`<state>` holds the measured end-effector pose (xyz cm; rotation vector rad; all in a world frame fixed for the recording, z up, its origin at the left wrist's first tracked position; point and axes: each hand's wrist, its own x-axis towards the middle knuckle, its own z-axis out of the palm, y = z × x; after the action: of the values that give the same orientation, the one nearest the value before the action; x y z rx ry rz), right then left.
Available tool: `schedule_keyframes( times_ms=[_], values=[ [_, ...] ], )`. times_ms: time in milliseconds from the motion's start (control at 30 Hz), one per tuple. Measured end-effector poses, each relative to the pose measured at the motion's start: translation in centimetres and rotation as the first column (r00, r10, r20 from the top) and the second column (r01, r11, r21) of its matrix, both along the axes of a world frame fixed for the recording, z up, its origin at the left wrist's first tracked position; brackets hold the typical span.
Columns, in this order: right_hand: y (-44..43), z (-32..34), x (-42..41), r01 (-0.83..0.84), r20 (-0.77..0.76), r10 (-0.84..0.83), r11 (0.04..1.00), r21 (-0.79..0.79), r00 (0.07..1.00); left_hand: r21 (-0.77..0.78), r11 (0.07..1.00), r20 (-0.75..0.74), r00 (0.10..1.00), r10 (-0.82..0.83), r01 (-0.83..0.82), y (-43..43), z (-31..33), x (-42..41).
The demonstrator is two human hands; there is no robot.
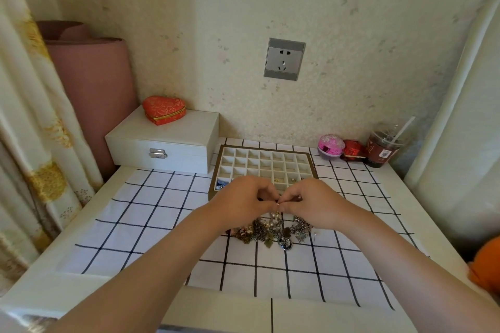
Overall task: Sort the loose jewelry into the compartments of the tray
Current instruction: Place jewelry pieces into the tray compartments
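Checked-cloth worktop (32, 278): left hand (240, 197) and right hand (311, 203) pinch one small piece (278, 205) above tangled metal jewelry heap (270, 230); snagged chains (300, 224) may lift too, spilling outside beige compartmented tray (265, 147).

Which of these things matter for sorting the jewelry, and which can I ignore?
Job: tray; jewelry pile; small piece, pinched by left hand and right hand.
Lying about: white box; red heart case; pink case; red packet; drink cup; wall socket.
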<state>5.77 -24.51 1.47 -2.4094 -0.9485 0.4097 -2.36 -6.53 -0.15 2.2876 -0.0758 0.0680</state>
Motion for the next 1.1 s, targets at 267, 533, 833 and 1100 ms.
schedule_keyframes(
  times_ms=[267, 533, 833, 1100],
  values=[
    [0.1, 0.1, -0.3, 0.005, -0.140, -0.005, 1.000, 0.001, 0.990, -0.098, 0.995, -0.068, 0.998, 0.016, -0.022, 0.2, 0.3, 0.2],
    [0.4, 0.6, -0.9, 0.028, -0.086, -0.031, 0.999, -0.032, 0.996, -0.091, 0.992, -0.054, 0.995, 0.078, -0.083, 0.1, 0.5, 0.2],
    [1.2, 3.2, -0.6, 0.361, -0.412, -0.181, 0.834, 0.417, 0.893, -0.445, 0.840, 0.005, 0.937, 0.350, -0.311, -0.6, 2.5, 1.4],
    [2.3, 2.7, 2.2, 0.403, -0.155, -0.372, 0.831, 0.383, 0.915, -0.212, 0.937, 0.055, 0.954, 0.295, -0.278, 0.0, 2.9, 3.1]
  ],
)
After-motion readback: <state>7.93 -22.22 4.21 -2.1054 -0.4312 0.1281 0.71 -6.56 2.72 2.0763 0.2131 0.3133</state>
